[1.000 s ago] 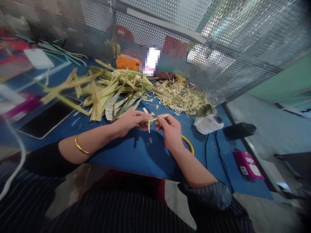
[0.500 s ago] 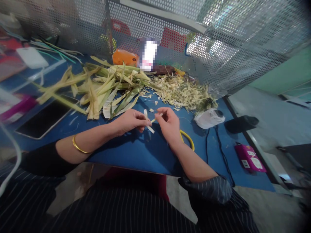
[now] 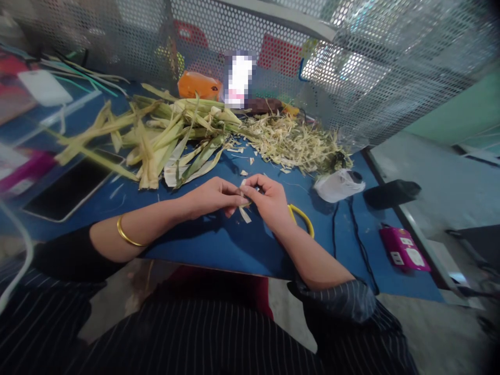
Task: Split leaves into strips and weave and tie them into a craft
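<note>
My left hand (image 3: 216, 198) and my right hand (image 3: 267, 200) meet over the near middle of the blue table (image 3: 203, 242). Between their fingertips is a small pale strip of corn husk (image 3: 245, 214), its lower end hanging below the fingers. Both hands pinch it, thumbs against forefingers; the fingers hide its middle. Beyond my left hand lies a heap of long greenish-yellow corn husks (image 3: 160, 133). Past my right hand spreads a pile of shredded husk scraps (image 3: 297, 143). Yellow-handled scissors (image 3: 302, 217), as far as the loop shows, lie partly behind my right forearm.
A dark-screened tablet or phone (image 3: 72, 187) lies at left under husk ends. To the right are a white plastic-wrapped roll (image 3: 338, 185), a black cylinder (image 3: 391, 194), black cords and a magenta box (image 3: 404, 247). A perforated metal screen (image 3: 211, 47) with an orange packet (image 3: 199, 86) stands behind.
My right hand has moved left, so the fingertips of both hands now come together on the husk strip. The strip's upper end is now mostly covered by fingers.
</note>
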`<act>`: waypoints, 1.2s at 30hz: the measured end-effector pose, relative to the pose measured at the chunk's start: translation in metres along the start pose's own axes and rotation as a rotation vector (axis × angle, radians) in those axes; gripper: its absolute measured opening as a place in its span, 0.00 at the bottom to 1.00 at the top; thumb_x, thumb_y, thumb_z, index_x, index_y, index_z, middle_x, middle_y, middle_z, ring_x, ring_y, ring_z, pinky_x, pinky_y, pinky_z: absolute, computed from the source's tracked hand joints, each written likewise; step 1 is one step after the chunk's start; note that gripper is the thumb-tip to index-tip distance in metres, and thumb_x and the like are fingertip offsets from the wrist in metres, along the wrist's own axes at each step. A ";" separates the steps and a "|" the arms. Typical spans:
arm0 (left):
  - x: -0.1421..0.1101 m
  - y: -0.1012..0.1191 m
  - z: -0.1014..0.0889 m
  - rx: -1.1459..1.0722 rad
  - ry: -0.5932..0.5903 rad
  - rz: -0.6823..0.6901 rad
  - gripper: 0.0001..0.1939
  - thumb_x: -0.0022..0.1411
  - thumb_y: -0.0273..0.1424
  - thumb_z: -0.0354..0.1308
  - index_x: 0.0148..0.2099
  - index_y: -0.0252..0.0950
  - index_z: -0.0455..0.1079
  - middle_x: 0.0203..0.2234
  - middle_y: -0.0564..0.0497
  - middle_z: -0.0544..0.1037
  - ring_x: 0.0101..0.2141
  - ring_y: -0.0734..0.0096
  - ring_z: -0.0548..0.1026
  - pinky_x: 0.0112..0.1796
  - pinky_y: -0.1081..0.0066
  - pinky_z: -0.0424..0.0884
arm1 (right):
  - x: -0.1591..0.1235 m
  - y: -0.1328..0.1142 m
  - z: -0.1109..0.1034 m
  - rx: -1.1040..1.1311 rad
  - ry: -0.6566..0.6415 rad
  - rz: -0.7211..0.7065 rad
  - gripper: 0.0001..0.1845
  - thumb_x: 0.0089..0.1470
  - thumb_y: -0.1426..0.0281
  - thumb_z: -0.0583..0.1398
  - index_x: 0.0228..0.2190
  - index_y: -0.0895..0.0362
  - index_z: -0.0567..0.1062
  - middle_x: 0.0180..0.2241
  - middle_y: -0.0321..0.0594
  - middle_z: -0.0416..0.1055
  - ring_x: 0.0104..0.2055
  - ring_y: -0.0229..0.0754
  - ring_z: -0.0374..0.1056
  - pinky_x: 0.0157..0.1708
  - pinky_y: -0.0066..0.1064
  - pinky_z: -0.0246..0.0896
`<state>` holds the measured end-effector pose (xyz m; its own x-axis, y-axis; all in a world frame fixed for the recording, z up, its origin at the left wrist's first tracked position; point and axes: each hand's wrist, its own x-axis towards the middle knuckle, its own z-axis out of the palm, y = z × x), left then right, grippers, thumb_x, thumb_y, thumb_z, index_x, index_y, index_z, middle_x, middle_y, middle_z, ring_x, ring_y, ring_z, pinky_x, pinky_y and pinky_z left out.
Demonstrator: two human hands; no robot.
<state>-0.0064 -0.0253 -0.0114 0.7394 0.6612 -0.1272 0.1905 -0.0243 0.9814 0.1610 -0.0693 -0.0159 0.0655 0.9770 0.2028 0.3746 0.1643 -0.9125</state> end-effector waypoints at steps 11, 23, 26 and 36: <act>0.003 -0.001 0.002 -0.244 0.132 -0.095 0.14 0.54 0.40 0.63 0.27 0.34 0.77 0.24 0.45 0.79 0.25 0.70 0.75 0.32 0.70 0.70 | -0.002 0.004 -0.010 -0.453 0.303 -0.453 0.05 0.57 0.68 0.60 0.37 0.53 0.74 0.37 0.41 0.74 0.44 0.45 0.68 0.47 0.40 0.58; 0.008 -0.004 -0.001 -0.534 0.211 -0.078 0.11 0.47 0.30 0.68 0.33 0.29 0.77 0.26 0.47 0.78 0.27 0.74 0.73 0.30 0.74 0.67 | -0.007 0.002 0.007 -1.107 -0.211 -0.955 0.14 0.65 0.75 0.48 0.42 0.61 0.72 0.34 0.43 0.74 0.38 0.43 0.66 0.40 0.37 0.52; 0.009 -0.006 0.001 -0.526 0.254 -0.065 0.13 0.45 0.33 0.70 0.33 0.29 0.77 0.25 0.47 0.78 0.26 0.73 0.73 0.29 0.73 0.67 | -0.008 0.004 0.008 -1.079 -0.162 -0.955 0.13 0.65 0.75 0.48 0.33 0.58 0.71 0.29 0.39 0.72 0.35 0.41 0.65 0.41 0.35 0.53; 0.006 -0.008 0.003 -0.517 0.319 -0.024 0.10 0.45 0.33 0.72 0.28 0.31 0.78 0.26 0.47 0.80 0.29 0.72 0.75 0.38 0.69 0.71 | -0.012 -0.001 0.008 -0.954 -0.091 -1.079 0.13 0.62 0.77 0.51 0.28 0.57 0.70 0.25 0.36 0.70 0.30 0.37 0.64 0.46 0.31 0.57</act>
<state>-0.0011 -0.0237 -0.0200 0.4933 0.8513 -0.1789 -0.1934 0.3079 0.9316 0.1526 -0.0803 -0.0201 -0.6874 0.4481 0.5715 0.6685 0.6980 0.2568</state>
